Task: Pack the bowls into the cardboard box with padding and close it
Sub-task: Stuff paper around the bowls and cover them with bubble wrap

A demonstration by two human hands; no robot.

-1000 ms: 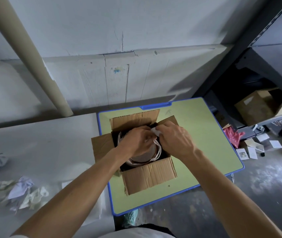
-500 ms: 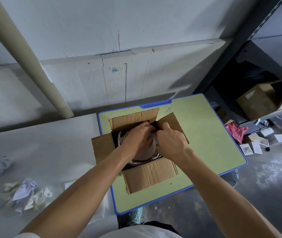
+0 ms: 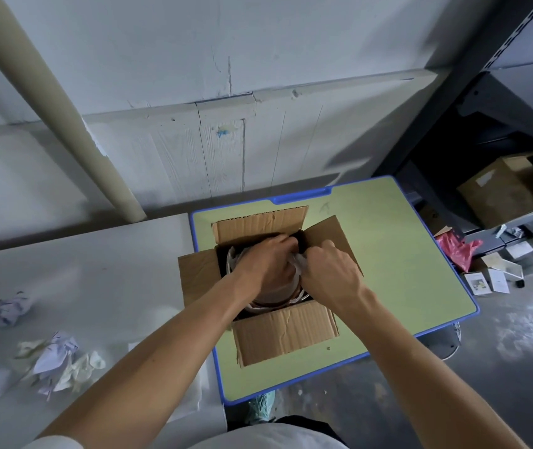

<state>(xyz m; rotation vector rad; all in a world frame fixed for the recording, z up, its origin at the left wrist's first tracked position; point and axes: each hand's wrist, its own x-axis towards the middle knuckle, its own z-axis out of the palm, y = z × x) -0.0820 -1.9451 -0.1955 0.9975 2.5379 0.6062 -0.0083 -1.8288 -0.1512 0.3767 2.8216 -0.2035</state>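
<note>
Cardboard box [image 3: 286,332] stands with all four flaps spread open on a pale green desk top [image 3: 404,286] with a blue rim. Inside the box sit brownish bowls [image 3: 278,294], ringed by white paper padding [image 3: 298,264]. The left hand [image 3: 265,264] reaches down over the bowls, fingers curled at their far edge; I cannot tell whether they grip anything. The right hand [image 3: 330,273], just beside it, curls its fingers round a wad of the padding at the box's right inner wall.

Left of the box, a white table [image 3: 112,254] bears crumpled paper balls [image 3: 59,358]. Behind the box, a beige pole [image 3: 54,105] slants across a pale panelled wall [image 3: 291,43]. Right of the box, dark metal shelving [image 3: 472,59] holds a second carton [image 3: 498,196]. Below that, a pink bag [image 3: 456,251] and loose cards [image 3: 498,280] lie on the concrete floor [image 3: 501,351].
</note>
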